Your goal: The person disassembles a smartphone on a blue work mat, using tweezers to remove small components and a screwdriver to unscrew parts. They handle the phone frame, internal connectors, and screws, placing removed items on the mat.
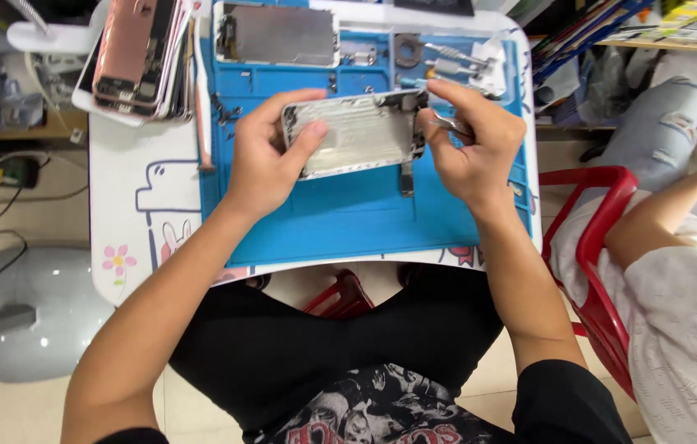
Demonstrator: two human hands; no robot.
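My left hand (268,156) grips the left end of an opened silver phone housing (357,134), held tilted above a blue work mat (340,218). My right hand (472,148) holds the housing's right end and also pinches metal tweezers (450,123) against it. A dark flex strip (407,177) hangs from the housing's lower edge. Small screws and parts lie scattered in the mat's upper compartments (229,111).
A stack of phone bodies (133,53) sits at the back left; a phone screen panel (276,34) and more metal tools (455,57) lie along the mat's top. The small white table (131,205) carries cartoon drawings. Another person sits on a red chair (603,247) at right.
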